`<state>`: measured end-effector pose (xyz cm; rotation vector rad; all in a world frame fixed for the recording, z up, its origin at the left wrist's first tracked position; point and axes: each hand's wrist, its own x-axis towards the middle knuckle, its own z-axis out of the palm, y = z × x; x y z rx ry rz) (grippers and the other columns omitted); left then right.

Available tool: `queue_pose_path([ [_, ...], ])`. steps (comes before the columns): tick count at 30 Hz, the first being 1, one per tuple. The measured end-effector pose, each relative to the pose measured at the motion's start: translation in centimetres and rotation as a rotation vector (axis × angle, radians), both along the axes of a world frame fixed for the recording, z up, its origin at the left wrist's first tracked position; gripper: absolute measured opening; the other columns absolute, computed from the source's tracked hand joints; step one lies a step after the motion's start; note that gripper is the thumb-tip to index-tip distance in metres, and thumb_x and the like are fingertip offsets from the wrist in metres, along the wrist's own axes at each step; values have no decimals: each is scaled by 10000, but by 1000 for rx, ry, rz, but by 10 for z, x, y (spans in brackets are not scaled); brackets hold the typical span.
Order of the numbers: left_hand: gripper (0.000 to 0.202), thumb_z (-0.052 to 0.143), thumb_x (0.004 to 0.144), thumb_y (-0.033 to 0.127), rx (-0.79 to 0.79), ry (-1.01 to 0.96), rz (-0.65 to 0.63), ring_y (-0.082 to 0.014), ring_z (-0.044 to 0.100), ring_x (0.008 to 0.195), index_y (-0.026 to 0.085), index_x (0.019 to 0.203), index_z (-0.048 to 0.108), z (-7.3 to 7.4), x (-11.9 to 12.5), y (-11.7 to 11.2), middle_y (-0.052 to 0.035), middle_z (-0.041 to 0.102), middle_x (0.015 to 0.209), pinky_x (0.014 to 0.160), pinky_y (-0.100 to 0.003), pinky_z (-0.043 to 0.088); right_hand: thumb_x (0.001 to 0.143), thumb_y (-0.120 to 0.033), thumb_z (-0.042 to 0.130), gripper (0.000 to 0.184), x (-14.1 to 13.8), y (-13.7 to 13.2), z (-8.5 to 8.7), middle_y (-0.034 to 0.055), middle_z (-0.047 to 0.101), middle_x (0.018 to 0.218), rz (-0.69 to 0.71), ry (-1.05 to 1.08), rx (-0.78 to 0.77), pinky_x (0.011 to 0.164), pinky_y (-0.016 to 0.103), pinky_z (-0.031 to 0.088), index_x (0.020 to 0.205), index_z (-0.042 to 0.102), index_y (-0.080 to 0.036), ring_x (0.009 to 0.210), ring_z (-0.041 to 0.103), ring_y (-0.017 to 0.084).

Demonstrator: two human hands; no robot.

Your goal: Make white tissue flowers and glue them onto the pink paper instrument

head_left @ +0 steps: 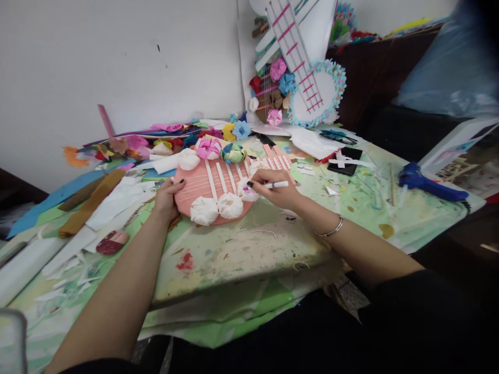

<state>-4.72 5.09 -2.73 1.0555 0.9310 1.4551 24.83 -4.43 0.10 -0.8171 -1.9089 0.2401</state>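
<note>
A pink instrument-shaped craft with thin strings and white strips rests on the table in front of me. White paper flowers line its near edge; a pink flower and a green-blue flower sit along the far edge. My left hand grips the craft's left rim, thumb on top. In my right hand is a white marker, its tip end hidden by the fingers. That hand is over a white flower with purple marks on the craft's right side.
A blue glue gun lies at the right, near a black phone with paper strips across it. Finished paper instruments lean on the wall. Coloured paper flowers, crepe paper rolls and a dark red-and-pink object are at the left.
</note>
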Motion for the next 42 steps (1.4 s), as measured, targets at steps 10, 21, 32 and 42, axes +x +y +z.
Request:
queue_pose_path([
  [10,208,723,570,105,-8,5,-11,-178,674,678,163,751,639,0,0,0,-20,721,810,687,-297,608,897,-296,527,249,0,-2,1,-22,535,611,-11,-15,28,575,248,337,678,543,-177,577,451,83],
  [21,271,734,593,128,4,25,-31,-211,697,792,156,848,645,0,0,-2,-48,716,892,824,-349,591,882,-266,506,260,0,-2,1,-31,502,582,-51,-20,40,576,253,327,634,482,-194,568,434,87],
  [32,227,734,580,131,0,15,-35,-196,688,729,163,795,668,1,1,-3,-27,730,846,735,-325,614,843,-208,498,252,2,-2,1,-44,445,548,-43,-36,20,567,254,296,596,452,-191,542,394,81],
  [42,213,730,593,138,2,37,-19,-225,695,766,175,778,633,-1,-1,-1,-35,718,845,810,-383,605,823,-195,485,248,4,0,0,-40,431,552,-75,-25,0,560,261,291,583,425,-200,544,388,88],
])
